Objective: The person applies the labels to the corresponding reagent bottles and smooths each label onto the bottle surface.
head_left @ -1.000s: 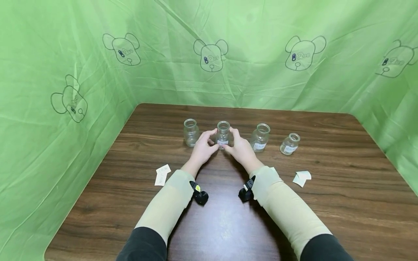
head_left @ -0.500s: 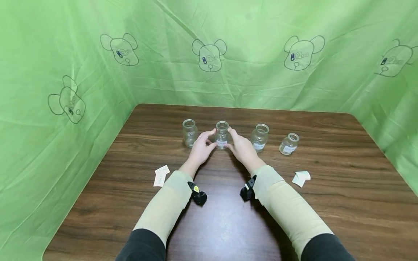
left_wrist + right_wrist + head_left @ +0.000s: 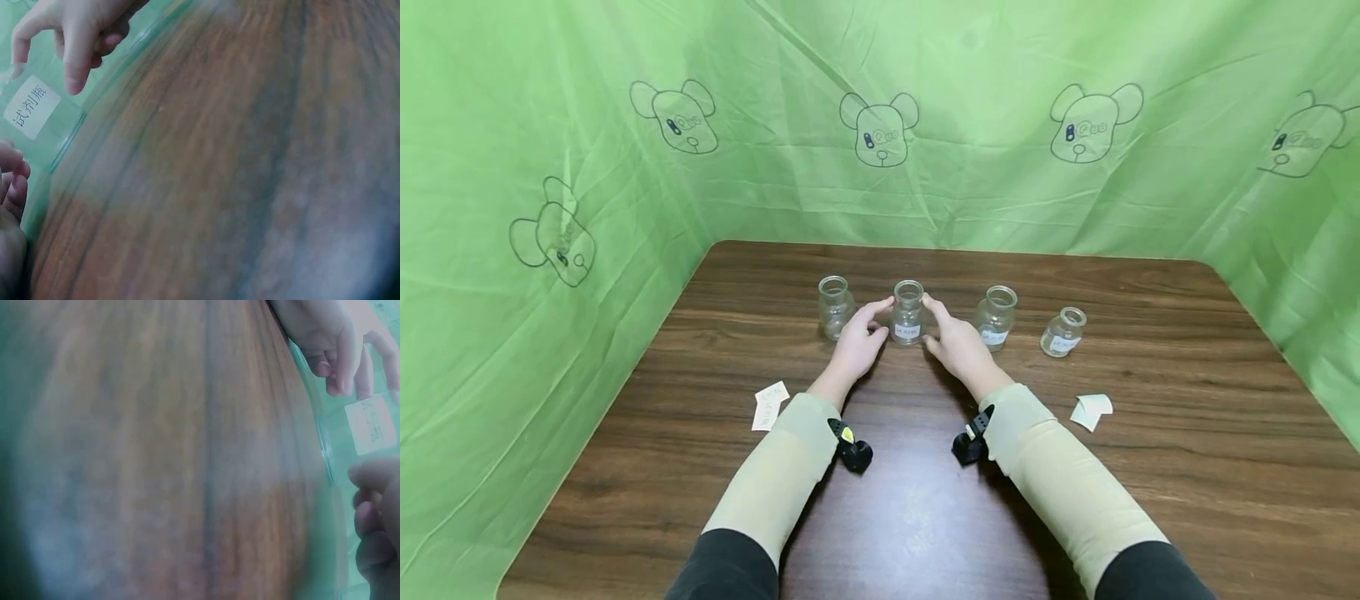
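Note:
A clear wide-mouth glass bottle [image 3: 907, 312] stands upright between the two hands, its white label [image 3: 32, 107] with handwritten characters facing the person. My left hand [image 3: 859, 340] is at its left side, index fingertip close to the bottle's shoulder and thumb held off the glass. On the opposite side, my right hand [image 3: 958, 346] has its index finger near the neck and its thumb spread away from the label. Close beside the left hand is an unlabelled glass bottle [image 3: 835, 310], partly covered by it. A labelled bottle [image 3: 996, 310] stands just beyond the right hand.
A smaller labelled bottle [image 3: 1063, 333] ends the row at the right. Handwritten paper slips [image 3: 770, 404] lie at the left, and pale paper pieces [image 3: 1091, 410] at the right. Green cloth [image 3: 880, 200] surrounds the back and sides of the wooden table [image 3: 1195, 467].
Both thumbs have moved outward from the bottle's front, so its label now shows fully. The bottle stays in its place in the row.

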`<state>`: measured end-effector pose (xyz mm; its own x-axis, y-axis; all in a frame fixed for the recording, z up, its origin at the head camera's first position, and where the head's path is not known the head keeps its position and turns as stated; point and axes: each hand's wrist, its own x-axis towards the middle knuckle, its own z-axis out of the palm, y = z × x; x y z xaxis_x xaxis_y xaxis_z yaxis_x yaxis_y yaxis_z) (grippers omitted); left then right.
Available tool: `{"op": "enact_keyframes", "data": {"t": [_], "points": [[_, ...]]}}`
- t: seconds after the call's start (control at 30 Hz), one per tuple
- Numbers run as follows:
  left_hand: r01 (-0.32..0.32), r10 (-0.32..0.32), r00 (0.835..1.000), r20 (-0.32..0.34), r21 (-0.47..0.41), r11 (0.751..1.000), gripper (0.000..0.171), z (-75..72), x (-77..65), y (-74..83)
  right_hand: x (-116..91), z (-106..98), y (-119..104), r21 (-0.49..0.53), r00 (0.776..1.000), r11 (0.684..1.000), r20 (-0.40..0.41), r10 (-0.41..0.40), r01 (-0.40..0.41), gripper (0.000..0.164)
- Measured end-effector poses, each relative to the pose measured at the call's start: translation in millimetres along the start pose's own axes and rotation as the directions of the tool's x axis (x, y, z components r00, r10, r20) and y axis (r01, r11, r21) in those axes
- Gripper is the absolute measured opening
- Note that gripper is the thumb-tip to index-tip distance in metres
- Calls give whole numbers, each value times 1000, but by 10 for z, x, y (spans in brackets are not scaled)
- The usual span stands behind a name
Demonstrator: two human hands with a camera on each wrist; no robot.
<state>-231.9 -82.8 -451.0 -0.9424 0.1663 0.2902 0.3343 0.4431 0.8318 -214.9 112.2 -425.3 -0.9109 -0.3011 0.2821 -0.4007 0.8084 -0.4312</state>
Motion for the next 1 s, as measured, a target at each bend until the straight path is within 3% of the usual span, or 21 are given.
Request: {"op": "enact_keyframes", "data": {"t": [0.17,0.33,0.77,1.0], "points": [[-2,2,1000,8,-28,1000,55,-8,-4,9,9,24,-26,68,998,996,0,56,-56,72],[-13,13,1000,27,3,1000,57,13,-17,13,16,87,-52,41,996,996,-21,81,-80,69],[-8,7,1000,23,33,999,50,-9,-19,11,1,99,-66,9,998,999,-48,35,-34,63],[24,-25,998,50,17,1000,56,-48,-62,65,-26,65,-77,167,998,984,2,65,-64,77]]}}
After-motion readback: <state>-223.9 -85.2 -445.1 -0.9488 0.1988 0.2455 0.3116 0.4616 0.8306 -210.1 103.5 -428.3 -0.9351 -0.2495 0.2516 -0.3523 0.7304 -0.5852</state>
